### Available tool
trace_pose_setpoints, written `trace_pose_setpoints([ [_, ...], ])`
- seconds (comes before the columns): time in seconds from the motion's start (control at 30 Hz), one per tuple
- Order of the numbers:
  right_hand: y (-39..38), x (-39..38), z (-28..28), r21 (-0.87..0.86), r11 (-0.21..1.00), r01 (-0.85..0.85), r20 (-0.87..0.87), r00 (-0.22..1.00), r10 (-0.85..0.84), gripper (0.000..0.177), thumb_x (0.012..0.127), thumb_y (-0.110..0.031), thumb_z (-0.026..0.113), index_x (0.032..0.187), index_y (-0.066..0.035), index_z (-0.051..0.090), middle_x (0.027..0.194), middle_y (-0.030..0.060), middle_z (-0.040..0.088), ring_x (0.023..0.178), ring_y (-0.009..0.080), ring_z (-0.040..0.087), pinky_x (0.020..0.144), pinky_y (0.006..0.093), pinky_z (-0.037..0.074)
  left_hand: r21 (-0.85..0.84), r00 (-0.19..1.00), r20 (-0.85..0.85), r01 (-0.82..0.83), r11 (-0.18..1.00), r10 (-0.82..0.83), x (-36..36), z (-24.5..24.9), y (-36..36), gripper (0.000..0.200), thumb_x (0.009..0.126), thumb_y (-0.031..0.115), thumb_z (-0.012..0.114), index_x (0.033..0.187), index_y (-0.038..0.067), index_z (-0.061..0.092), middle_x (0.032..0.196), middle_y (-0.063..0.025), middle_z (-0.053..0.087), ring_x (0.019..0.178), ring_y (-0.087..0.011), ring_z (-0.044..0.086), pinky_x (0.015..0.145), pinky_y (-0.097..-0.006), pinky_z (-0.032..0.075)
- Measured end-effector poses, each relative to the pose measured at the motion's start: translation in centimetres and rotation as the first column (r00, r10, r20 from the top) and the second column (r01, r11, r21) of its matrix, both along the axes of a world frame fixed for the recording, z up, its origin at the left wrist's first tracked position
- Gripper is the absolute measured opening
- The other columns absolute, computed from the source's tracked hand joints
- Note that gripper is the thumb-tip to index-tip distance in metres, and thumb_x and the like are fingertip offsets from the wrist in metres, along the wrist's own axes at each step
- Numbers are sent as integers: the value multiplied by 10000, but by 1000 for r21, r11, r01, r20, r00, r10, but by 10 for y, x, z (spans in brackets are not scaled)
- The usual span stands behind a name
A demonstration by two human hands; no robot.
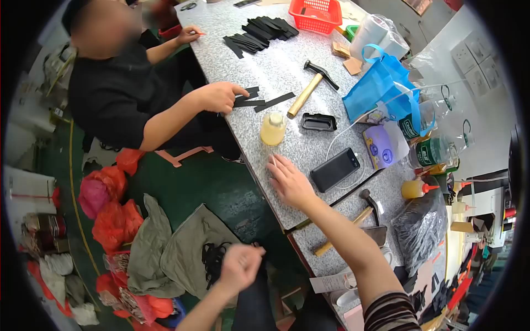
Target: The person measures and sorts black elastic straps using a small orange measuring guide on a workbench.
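My right hand lies palm down near the table edge, fingers spread. A thin pale thing shows at its fingertips, too small to identify. Just beyond stands a bottle of yellowish liquid; a black phone with a white cable lies to its right. My left hand is raised over my lap, blurred, fingers curled; whatever it may hold is hidden. Past the bottle lie a hammer, an open black case and black strips.
A co-worker sits at the left, one hand on black strips. More strips, a red basket, a blue bag and a tissue pack are on the table. Another hammer lies nearer; red bags are on the floor.
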State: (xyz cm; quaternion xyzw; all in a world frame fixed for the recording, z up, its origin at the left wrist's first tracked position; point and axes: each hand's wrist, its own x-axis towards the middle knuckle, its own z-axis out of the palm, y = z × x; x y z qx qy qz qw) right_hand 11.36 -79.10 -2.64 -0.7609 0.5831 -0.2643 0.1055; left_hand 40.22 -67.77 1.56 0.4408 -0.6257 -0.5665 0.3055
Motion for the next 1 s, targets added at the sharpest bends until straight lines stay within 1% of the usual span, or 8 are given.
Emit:
trace_pose_setpoints([
  [0.03, -2, 0, 2, 21, 998, 59, 2, 998, -59, 485, 938, -118, 633, 1400, -10, 531, 1519, 211, 512, 1467, 365, 426, 1220, 485, 349, -11, 997, 10, -76, 997, 76, -5, 8, -47, 109, 904, 32, 736, 1008, 1, 723, 962, -127, 713, 864, -294, 697, 772, -392, 560],
  [0.1, -7, -2, 5, 76, 996, 49, -53, 998, -45, 519, 930, -120, 631, 1425, -15, 514, 1555, 203, 475, 1490, 357, 397, 1244, 488, 311, -441, 970, 244, 97, 892, 15, -18, 33, -138, 93, 919, 31, 715, 1008, 23, 739, 971, -117, 707, 907, -299, 677, 804, -403, 548],
  [0.17, -8, -4, 6, 135, 990, 44, -79, 996, -34, 550, 915, -120, 632, 1440, -20, 504, 1580, 196, 450, 1507, 350, 375, 1260, 486, 282, -514, 949, 311, 126, 848, 48, -37, 30, -203, 141, 928, 31, 694, 1056, 52, 749, 999, -119, 703, 946, -315, 659, 836, -413, 537],
  [0.3, -12, -7, 9, 225, 974, 38, -83, 996, -20, 615, 859, -141, 656, 1446, -34, 507, 1607, 177, 424, 1524, 334, 354, 1270, 480, 262, -443, 945, 327, 159, 883, -6, -96, 11, -280, 184, 943, 79, 674, 1109, 57, 751, 1025, -133, 698, 973, -336, 660, 869, -422, 535],
  [0.43, -12, -8, 9, 272, 962, 33, -77, 997, -12, 627, 851, -159, 663, 1449, -48, 515, 1612, 166, 425, 1520, 324, 364, 1268, 478, 264, -409, 918, 393, 223, 885, -50, -147, -11, -311, 262, 948, 104, 685, 1200, 43, 720, 1000, -126, 692, 930, -306, 666, 834, -405, 543],
  [0.53, -13, -8, 13, 290, 957, 28, -73, 997, -7, 622, 862, -176, 658, 1456, -55, 517, 1615, 159, 426, 1517, 317, 370, 1267, 475, 265, -506, 902, 426, 177, 844, 67, -165, -26, -334, 303, 924, 164, 717, 1206, 54, 694, 1027, -127, 653, 977, -334, 646, 888, -437, 517],
  [0.67, -13, -8, 13, 289, 956, 40, -80, 997, -17, 601, 885, -189, 637, 1467, -83, 532, 1600, 133, 458, 1513, 309, 389, 1260, 478, 277, -431, 910, 389, 44, 901, 142, -184, -35, -349, 305, 876, 229, 785, 1104, 49, 690, 992, -102, 628, 962, -308, 630, 878, -439, 495],
  [1.0, -14, -8, 14, 330, 943, 48, -121, 993, -8, 596, 910, -210, 625, 1484, -93, 516, 1628, 113, 427, 1537, 269, 352, 1281, 463, 249, -519, 881, 448, 117, 847, 153, -193, -43, -350, 164, 851, 172, 791, 944, 103, 675, 944, -46, 624, 970, -271, 595, 900, -435, 431],
])
